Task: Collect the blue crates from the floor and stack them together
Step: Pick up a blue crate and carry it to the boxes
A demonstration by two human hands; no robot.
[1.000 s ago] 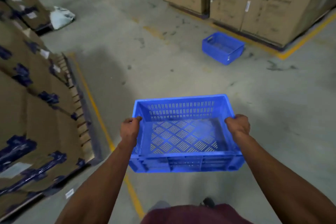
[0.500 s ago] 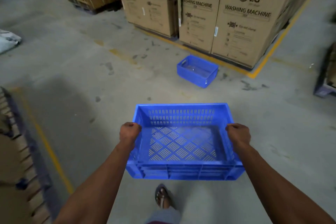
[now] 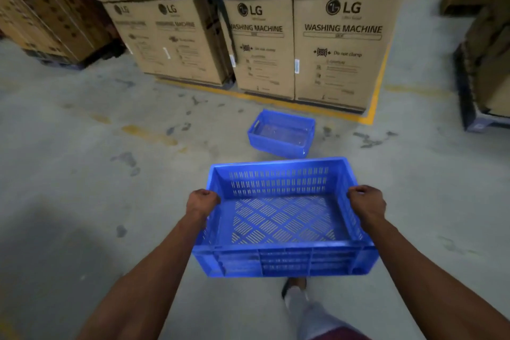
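I carry an empty blue slotted crate (image 3: pixel 284 259) in front of me, above the floor. My left hand (image 3: pixel 201 201) grips its left rim and my right hand (image 3: pixel 365 201) grips its right rim, fingers curled over the edges. A second, smaller blue crate (image 3: pixel 278 146) sits on the concrete floor just beyond the carried one, near the stacked boxes; its near edge is partly hidden by the crate I hold.
Tall cardboard washing machine boxes (image 3: pixel 339 44) stand behind a yellow floor line (image 3: pixel 369 116). More boxes (image 3: pixel 49 8) stand at the far left and a pallet with boxes (image 3: pixel 485 85) at the right. My foot (image 3: pixel 294 287) is below the crate.
The view has swung right and moved forward. The floor crate and the washing machine boxes are now closer and centred. My hands keep the same grip on the carried crate.
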